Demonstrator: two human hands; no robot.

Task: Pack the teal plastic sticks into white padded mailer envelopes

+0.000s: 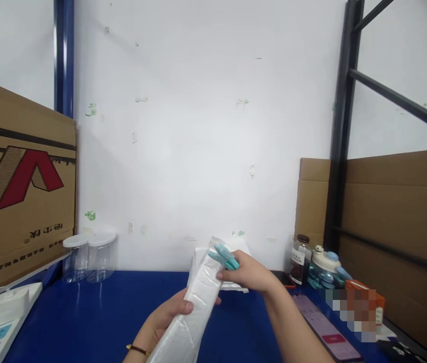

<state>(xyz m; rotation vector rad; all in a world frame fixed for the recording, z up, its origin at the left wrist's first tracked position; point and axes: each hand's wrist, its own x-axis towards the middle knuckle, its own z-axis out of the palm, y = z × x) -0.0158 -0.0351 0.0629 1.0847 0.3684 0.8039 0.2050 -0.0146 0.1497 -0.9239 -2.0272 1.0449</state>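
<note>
My left hand (173, 315) is wrapped round a long, white plastic-wrapped package (194, 302), thumb on its front face. The package slants up and to the right from the bottom edge of the view. Between the fingers of my right hand (249, 272) is a teal clip (224, 256), its two prongs pointing left at the package's upper end. The clip overlaps the wrapping there; whether it grips the film, I cannot tell. White sheets (241, 249) stand partly hidden behind the package and my right hand.
On the blue table (122, 322), two clear jars with white lids (102, 257) stand back left. A white power strip-like object (9, 307) lies left. At right are a dark-lidded bottle (300, 259), a drink bottle (322, 267), a phone (326, 327) and an orange box (379, 300). Cardboard (24, 166) flanks the left.
</note>
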